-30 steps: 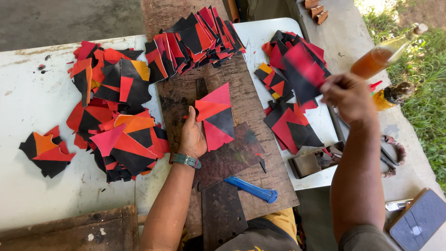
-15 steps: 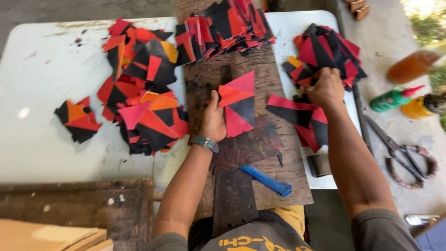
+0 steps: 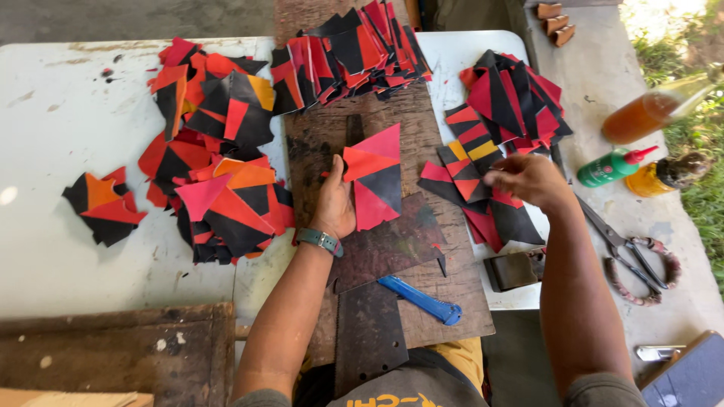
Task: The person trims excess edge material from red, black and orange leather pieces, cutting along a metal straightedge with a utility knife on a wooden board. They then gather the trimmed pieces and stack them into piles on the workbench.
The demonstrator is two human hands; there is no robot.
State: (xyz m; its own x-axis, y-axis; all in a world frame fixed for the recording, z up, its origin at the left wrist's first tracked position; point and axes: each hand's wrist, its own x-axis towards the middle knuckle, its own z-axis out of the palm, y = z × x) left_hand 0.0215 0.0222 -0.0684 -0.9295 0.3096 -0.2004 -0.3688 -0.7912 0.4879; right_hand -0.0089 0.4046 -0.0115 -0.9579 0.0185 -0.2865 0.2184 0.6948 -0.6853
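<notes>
A patchwork piece [image 3: 375,178] of red, orange and black triangles is held flat on the dark wooden board [image 3: 445,301] by the left hand [image 3: 333,203], whose palm and extended fingers are pressed along the piece's left edge, the thumb raised beside its upper corner; nothing is gripped, the piece is only pinned. The piece is set with its long axis running away from the body, its pointed top directed toward the far heap of cut pieces [image 3: 351,49]. The right hand [image 3: 528,181] is placed well to the right of it, over the right-hand pile of striped pieces [image 3: 471,162], with the fingers curled loosely downward and their tips touching or just above the topmost striped piece; whether anything is pinched cannot be told, as the fingertips are hidden under the knuckles. The striped pile thus lies directly beneath the right fingers, and the pinned patchwork lies to their left, nearer to the left hand. A dark metal plate [image 3: 385,245] is seen just below the patchwork, a blue-handled knife [image 3: 419,298] nearer the body, and scissors [image 3: 630,252] far right.
</notes>
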